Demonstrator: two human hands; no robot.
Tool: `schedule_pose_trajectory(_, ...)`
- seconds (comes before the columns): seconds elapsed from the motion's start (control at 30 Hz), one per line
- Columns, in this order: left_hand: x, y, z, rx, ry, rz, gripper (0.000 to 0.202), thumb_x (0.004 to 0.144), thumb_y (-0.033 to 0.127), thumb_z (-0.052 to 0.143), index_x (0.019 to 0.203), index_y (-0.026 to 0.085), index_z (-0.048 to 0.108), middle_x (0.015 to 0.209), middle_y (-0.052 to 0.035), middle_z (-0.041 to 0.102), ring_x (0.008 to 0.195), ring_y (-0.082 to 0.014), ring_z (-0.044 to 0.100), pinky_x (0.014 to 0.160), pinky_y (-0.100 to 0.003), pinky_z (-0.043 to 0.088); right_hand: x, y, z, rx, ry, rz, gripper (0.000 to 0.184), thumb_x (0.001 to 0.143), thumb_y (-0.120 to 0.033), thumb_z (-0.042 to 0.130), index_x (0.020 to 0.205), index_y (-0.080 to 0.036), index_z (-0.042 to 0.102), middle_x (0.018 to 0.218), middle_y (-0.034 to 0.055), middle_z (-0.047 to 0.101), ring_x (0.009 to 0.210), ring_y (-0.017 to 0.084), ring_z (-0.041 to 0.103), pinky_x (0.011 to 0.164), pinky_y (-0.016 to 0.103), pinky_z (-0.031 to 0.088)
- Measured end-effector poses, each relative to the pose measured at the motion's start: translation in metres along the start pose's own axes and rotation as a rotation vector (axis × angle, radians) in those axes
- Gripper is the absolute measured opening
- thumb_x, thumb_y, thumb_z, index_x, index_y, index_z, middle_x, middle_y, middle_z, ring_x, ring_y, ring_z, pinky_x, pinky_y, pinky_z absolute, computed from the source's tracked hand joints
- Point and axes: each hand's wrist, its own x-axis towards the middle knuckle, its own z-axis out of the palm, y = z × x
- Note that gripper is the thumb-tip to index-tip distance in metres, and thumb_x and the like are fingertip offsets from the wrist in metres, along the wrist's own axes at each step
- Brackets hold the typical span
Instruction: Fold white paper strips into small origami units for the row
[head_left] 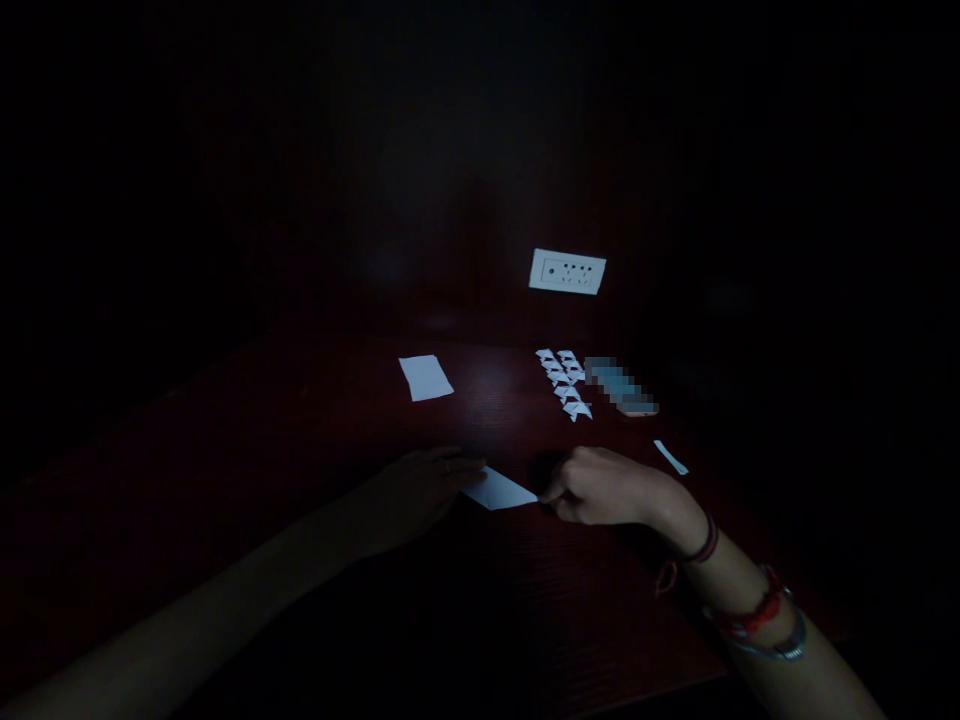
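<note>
My left hand [416,495] lies flat on the white paper [499,490], my right hand [600,487] pinches its nearest corner. Light, flimsy, creasable; edges likely grip best.

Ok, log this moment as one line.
left hand: flat on paper piece | right hand: pinching its right corner | folded pieces: clustered beyond

Red cords, bangle at right wrist.

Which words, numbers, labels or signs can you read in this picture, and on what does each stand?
None can be read.
Socket plate: only holes.
Loose sheet, folded pieces and the paper held by the left hand and right hand: blank.
Object beside the pieces: blurred.
</note>
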Motion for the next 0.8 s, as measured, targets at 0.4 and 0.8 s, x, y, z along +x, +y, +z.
schedule_pose_trajectory(0.4, 0.001, 0.0, -0.005, 0.039, 0.093, 0.092, 0.03, 0.086, 0.029, 0.041, 0.116, 0.023, 0.045, 0.12, -0.0014, 0.047, 0.111, -0.018, 0.039, 0.093, -0.034, 0.029, 0.002, 0.012, 0.006, 0.035, 0.199, -0.004, 0.027, 0.078, -0.02, 0.046, 0.102, -0.017, 0.059, 0.096, 0.0056, 0.061, 0.085, 0.015, 0.056, 0.071, 0.024, 0.041)
schedule_pose_trajectory(0.8, 0.004, 0.011, -0.024, -0.136, 0.157, 0.08, 0.025, 0.087, 0.025, 0.039, 0.111, 0.023, 0.048, 0.107, -0.002, 0.055, 0.095, -0.0157, 0.051, 0.083, -0.03, 0.038, 0.013, -0.003, 0.009, 0.244, 0.26, -0.178, 0.04, 0.077, -0.027, 0.052, 0.115, -0.016, 0.048, 0.1, 0.0065, 0.056, 0.085, 0.014, 0.054, 0.075, 0.025, 0.043)
